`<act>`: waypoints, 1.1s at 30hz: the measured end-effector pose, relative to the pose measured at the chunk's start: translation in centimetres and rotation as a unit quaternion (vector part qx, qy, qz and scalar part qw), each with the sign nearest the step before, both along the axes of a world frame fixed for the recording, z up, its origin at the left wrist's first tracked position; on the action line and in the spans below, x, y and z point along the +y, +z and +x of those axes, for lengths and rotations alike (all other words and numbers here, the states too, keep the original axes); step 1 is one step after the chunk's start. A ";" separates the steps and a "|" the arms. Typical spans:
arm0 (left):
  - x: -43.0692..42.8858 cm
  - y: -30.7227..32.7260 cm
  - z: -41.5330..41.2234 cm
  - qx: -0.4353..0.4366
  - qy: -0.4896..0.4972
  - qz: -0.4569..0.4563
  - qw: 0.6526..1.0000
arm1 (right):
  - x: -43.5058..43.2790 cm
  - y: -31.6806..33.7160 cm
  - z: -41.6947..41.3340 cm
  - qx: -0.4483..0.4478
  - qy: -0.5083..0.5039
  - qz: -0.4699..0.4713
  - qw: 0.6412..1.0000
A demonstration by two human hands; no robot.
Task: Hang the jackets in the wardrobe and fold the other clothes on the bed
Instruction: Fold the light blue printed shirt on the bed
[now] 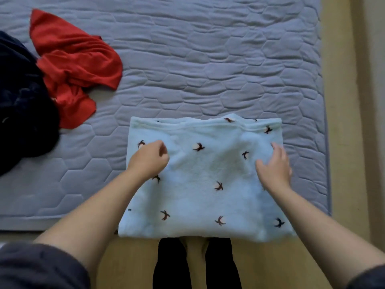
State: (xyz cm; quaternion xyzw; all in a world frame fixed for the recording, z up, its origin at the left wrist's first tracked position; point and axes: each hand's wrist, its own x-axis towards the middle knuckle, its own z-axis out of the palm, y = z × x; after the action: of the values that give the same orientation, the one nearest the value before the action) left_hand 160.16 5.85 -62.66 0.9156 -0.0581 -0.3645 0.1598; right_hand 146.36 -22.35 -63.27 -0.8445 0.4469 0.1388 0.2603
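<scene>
Garment: pale-blue fleece [204,184], part-folded, at near edge of bed [208,69].
Handling: soft, light, limp; judged best taken at corners.
Left hand [149,158]: curled on fleece; grip unclear.
Right hand [275,163]: fingers loose, resting on it.

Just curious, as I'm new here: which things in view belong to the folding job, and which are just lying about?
In the job: light blue garment, under the left hand and right hand; red garment and dark garment, both crumpled, not yet folded; bed.
Just there: floor; the person's dark trouser legs.
</scene>
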 end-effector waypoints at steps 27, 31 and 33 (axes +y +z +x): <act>-6.0 -5.5 2.7 0.092 0.060 0.097 0.989 | 1.1 -3.6 9.2 0.078 0.027 0.276 0.958; -9.4 -5.3 5.1 0.141 0.117 0.052 0.982 | 1.4 -4.6 10.4 0.094 -0.064 0.276 0.954; -11.5 -4.8 6.6 0.181 0.294 -0.092 0.934 | 1.0 -5.1 10.6 0.059 0.000 0.195 0.979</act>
State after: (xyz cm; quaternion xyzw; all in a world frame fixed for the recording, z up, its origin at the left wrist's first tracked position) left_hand 166.80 -5.66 -67.43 0.7918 0.2103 -0.4537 0.3508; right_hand 157.00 -21.32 -68.33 -0.7678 0.4261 0.2728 0.3930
